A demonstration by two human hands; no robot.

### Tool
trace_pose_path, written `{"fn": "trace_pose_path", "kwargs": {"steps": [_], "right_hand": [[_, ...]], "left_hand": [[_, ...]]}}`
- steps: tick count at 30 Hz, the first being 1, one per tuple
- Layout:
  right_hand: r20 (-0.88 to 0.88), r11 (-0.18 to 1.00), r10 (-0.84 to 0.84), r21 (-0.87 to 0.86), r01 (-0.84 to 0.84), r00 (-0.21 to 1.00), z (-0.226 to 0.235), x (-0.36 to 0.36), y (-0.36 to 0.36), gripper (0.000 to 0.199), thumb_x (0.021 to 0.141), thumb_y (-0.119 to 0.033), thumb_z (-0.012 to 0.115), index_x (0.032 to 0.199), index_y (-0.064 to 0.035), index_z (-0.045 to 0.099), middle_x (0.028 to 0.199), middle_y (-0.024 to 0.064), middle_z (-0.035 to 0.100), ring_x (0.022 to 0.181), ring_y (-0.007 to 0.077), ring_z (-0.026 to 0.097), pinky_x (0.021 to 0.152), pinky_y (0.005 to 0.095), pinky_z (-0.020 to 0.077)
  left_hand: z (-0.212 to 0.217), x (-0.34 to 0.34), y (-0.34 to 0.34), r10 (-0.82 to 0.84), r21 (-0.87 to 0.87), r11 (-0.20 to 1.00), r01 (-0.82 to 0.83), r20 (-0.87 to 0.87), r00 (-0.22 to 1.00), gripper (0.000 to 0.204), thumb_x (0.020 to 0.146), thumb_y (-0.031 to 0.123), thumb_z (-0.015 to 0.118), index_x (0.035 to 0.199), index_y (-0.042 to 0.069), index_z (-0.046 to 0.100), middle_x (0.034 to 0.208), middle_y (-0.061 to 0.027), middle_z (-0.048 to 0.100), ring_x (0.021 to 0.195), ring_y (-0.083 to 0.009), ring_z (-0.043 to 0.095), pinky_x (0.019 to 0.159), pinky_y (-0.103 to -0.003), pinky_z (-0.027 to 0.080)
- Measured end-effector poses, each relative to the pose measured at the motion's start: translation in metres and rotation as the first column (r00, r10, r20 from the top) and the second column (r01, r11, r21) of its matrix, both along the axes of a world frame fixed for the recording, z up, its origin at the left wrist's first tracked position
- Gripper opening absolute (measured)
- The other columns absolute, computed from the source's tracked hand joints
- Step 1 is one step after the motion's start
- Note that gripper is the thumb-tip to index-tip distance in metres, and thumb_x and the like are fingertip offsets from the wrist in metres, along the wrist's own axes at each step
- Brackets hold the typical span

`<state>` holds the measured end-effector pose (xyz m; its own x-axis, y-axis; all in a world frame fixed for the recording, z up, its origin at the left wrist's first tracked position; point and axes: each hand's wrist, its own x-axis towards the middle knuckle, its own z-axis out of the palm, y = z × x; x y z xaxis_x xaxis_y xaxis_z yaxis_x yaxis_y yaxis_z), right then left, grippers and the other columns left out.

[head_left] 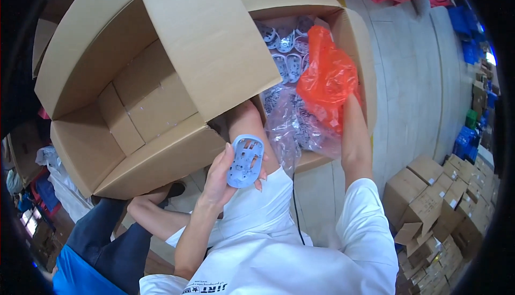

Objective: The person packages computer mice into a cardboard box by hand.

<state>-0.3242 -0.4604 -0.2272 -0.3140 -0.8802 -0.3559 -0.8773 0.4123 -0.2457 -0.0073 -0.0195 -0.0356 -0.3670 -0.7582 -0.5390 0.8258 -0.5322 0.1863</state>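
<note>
oval shell [245, 163], one held, one red bag [328, 78]

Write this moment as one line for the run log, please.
left hand: holds pale oval plastic part | right hand: hidden by red bag | right carton: pale parts, clear film | left carton: open

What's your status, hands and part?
Left hand holding pale oval shell. Right hand hidden by red bag. Clear plastic partly covering boxed parts.
</note>
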Motion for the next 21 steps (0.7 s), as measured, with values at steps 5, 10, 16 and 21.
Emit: {"fn": "trace_pose_path", "kwargs": {"steps": [5,10,16,21], "right_hand": [[0.256,0.991,0.043,-0.132,-0.009,0.966,-0.037,0.043,0.046,0.045,0.089,-0.035,0.058,0.124,-0.0069,0.06,0.118,0.01,0.063,0.102,0.0211,0.059,0.089,0.0297,0.0475],[0.465,0.969,0.076,-0.242,0.044,0.882,-0.025,0.02,0.115,0.039,0.09,-0.025,0.059,0.123,-0.0036,0.06,0.117,0.0098,0.064,0.099,0.0201,0.059,0.087,0.028,0.048],[0.619,0.907,0.111,-0.382,0.175,0.777,0.009,-0.063,0.193,0.033,0.091,-0.012,0.061,0.122,0.0003,0.06,0.116,0.0096,0.064,0.096,0.0188,0.06,0.085,0.0258,0.0486],[0.964,0.927,-0.204,0.134,0.352,0.172,0.126,0.005,0.274,0.017,0.091,-0.006,0.061,0.106,0.0031,0.063,0.097,0.0105,0.067,0.075,0.0134,0.058,0.066,0.022,0.0482]], "left_hand": [[0.001,0.019,0.026,0.067,0.019,0.997,-0.069,0.092,0.993,0.051,0.103,0.042,0.036,0.122,-0.003,0.05,0.107,-0.023,0.063,0.076,-0.0297,0.066,0.054,-0.037,0.056],[0.008,0.027,0.043,0.114,0.026,0.993,-0.118,0.125,0.986,0.05,0.103,0.042,0.037,0.121,-0.003,0.05,0.106,-0.0226,0.063,0.076,-0.0293,0.067,0.054,-0.037,0.056],[0.009,0.018,0.047,0.104,0.03,0.994,-0.108,0.099,0.99,0.05,0.103,0.042,0.037,0.121,-0.004,0.05,0.106,-0.0222,0.063,0.076,-0.029,0.067,0.054,-0.037,0.055],[0.018,0.022,0.061,0.138,-0.066,0.99,-0.128,0.181,0.974,0.051,0.103,0.042,0.036,0.122,-0.003,0.048,0.106,-0.0215,0.063,0.079,-0.0291,0.067,0.056,-0.037,0.057]]}}
